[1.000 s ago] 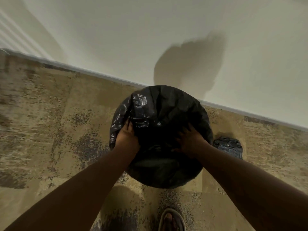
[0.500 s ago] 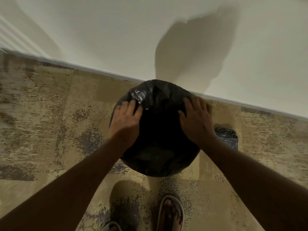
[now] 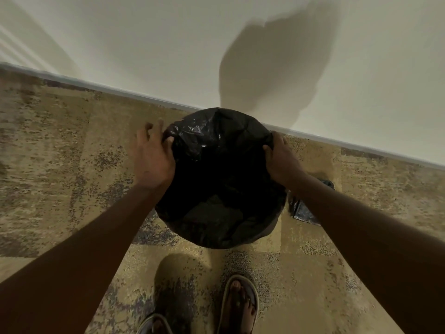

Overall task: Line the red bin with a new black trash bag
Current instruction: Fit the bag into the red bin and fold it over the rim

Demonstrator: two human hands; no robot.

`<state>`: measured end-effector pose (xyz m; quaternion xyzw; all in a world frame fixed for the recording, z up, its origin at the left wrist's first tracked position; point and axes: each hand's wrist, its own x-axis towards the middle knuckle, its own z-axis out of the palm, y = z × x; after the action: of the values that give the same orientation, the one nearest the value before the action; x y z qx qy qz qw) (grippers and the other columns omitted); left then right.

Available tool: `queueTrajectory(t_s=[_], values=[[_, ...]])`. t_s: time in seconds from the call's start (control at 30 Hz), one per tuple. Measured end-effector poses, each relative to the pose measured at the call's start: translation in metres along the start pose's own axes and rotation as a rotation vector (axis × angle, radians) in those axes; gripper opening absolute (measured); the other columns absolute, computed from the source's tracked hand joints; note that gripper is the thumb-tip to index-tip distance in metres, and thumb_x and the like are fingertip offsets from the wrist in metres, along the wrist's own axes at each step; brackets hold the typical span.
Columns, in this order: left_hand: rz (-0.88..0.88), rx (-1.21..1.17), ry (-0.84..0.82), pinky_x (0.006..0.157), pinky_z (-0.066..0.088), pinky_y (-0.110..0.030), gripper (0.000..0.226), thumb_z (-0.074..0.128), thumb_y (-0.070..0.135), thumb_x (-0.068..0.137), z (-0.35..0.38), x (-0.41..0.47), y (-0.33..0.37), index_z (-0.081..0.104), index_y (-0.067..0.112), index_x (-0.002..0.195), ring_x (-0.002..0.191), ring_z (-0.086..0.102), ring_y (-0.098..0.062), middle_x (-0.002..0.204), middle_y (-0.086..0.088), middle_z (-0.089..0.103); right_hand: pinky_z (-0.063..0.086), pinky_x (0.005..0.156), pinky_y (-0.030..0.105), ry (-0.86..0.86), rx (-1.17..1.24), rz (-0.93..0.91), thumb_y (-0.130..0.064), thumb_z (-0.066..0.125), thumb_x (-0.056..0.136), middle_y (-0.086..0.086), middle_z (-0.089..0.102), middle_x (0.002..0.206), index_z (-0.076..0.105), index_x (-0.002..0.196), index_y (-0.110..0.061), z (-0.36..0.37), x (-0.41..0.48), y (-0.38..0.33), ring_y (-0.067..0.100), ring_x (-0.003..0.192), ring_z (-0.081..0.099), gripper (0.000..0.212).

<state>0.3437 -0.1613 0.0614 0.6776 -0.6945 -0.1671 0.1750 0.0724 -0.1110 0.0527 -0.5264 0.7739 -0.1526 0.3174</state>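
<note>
A black trash bag point(image 3: 219, 179) covers the round bin on the carpet by the wall; no red of the bin shows, the plastic hides it all. My left hand point(image 3: 153, 157) is at the bag's left edge, thumb hooked in the plastic, fingers spread and blurred over the outside. My right hand point(image 3: 280, 157) pinches the bag's right edge, fingers curled over the rim. The bag's middle sinks dark into the bin.
A second crumpled black bag point(image 3: 303, 210) lies on the carpet right of the bin, partly behind my right forearm. The white wall and baseboard point(image 3: 120, 91) run just behind the bin. My sandalled feet point(image 3: 238, 304) stand close in front.
Both hands have moved apart from the bag's top to its left and right edges and gripped the plastic. The view has tilted down a little.
</note>
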Motion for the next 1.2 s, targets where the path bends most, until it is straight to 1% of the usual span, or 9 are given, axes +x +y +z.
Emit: queueTrajectory(t_s=[0.13,0.27,0.37,0.47,0.6,0.8,1.0,1.1,1.2], values=[[-0.073,-0.246,-0.09,0.075,0.041,-0.032,0.028,0.043,0.022,0.098,0.003,-0.011,-0.013,0.059,0.006,0.114,0.098,0.059,-0.032,0.105,-0.017,0.065,0.044,0.084,0.038,-0.051,0.055,0.116,-0.023,0.04,0.102,0.015,0.055,0.121,0.043,0.129,-0.008,-0.004,0.0,0.003,0.028,0.106,0.053,0.031],[-0.136,-0.314,-0.118,0.09,0.045,-0.038,0.039,0.044,0.024,0.098,0.002,-0.011,-0.012,0.047,0.01,0.134,0.113,0.056,-0.031,0.123,-0.017,0.06,0.04,0.081,0.035,-0.032,0.072,0.126,-0.023,0.039,0.102,0.015,0.055,0.12,0.043,0.13,-0.008,-0.004,-0.003,0.004,0.031,0.108,0.054,0.032],[-0.12,-0.207,-0.065,0.098,0.038,-0.043,0.053,0.046,0.028,0.097,0.001,-0.013,-0.012,0.033,0.008,0.144,0.122,0.044,-0.035,0.133,-0.024,0.046,0.041,0.094,0.044,-0.011,0.034,0.114,-0.027,0.043,0.101,0.019,0.046,0.133,0.033,0.139,-0.008,-0.002,-0.006,0.003,0.035,0.122,0.046,0.044],[-0.177,-0.087,0.085,0.098,0.036,-0.042,0.054,0.049,0.031,0.095,-0.003,-0.028,-0.009,0.038,0.002,0.139,0.12,0.041,-0.036,0.131,-0.027,0.043,0.037,0.103,0.046,0.214,-0.086,0.135,-0.037,0.05,0.097,0.02,0.034,0.141,0.025,0.145,-0.008,-0.006,-0.018,0.001,0.035,0.13,0.035,0.061],[-0.51,-0.177,0.277,0.091,0.039,-0.035,0.043,0.056,0.023,0.09,-0.011,-0.073,0.005,0.047,-0.003,0.123,0.108,0.045,-0.029,0.121,-0.026,0.048,0.045,0.093,0.046,0.431,-0.125,0.243,-0.04,0.053,0.093,0.015,0.044,0.125,0.042,0.128,-0.01,-0.001,-0.063,0.0,0.031,0.114,0.045,0.047],[-0.893,-0.304,-0.044,0.07,0.042,-0.036,0.049,0.058,0.03,0.091,-0.01,-0.12,0.019,0.043,-0.005,0.121,0.101,0.056,-0.036,0.12,-0.027,0.053,0.048,0.073,0.04,0.238,-0.014,0.381,-0.041,0.047,0.097,0.015,0.048,0.119,0.038,0.12,-0.009,0.021,-0.107,-0.008,0.032,0.103,0.055,0.04],[-0.937,-0.477,-0.179,0.073,0.044,-0.036,0.04,0.063,0.009,0.087,-0.006,-0.116,0.012,0.047,-0.003,0.121,0.105,0.059,-0.039,0.118,-0.024,0.059,0.047,0.074,0.041,0.177,0.22,0.418,-0.021,0.042,0.099,0.005,0.049,0.111,0.034,0.12,-0.016,0.03,-0.109,-0.003,0.026,0.102,0.053,0.023],[-0.924,-0.485,-0.179,0.076,0.044,-0.036,0.05,0.067,0.022,0.086,-0.009,-0.116,0.012,0.045,-0.003,0.124,0.109,0.057,-0.041,0.122,-0.025,0.057,0.049,0.092,0.048,0.118,0.258,0.463,-0.028,0.043,0.1,0.015,0.047,0.133,0.031,0.135,-0.013,0.032,-0.112,-0.005,0.034,0.12,0.051,0.041],[-0.879,-0.256,-0.093,0.089,0.041,-0.045,0.072,0.056,0.052,0.087,-0.016,-0.109,0.012,0.041,-0.004,0.13,0.118,0.046,-0.043,0.131,-0.028,0.046,0.038,0.103,0.05,0.168,0.001,0.462,-0.048,0.042,0.097,0.023,0.031,0.147,0.016,0.148,-0.004,0.031,-0.112,-0.008,0.041,0.132,0.036,0.072]])
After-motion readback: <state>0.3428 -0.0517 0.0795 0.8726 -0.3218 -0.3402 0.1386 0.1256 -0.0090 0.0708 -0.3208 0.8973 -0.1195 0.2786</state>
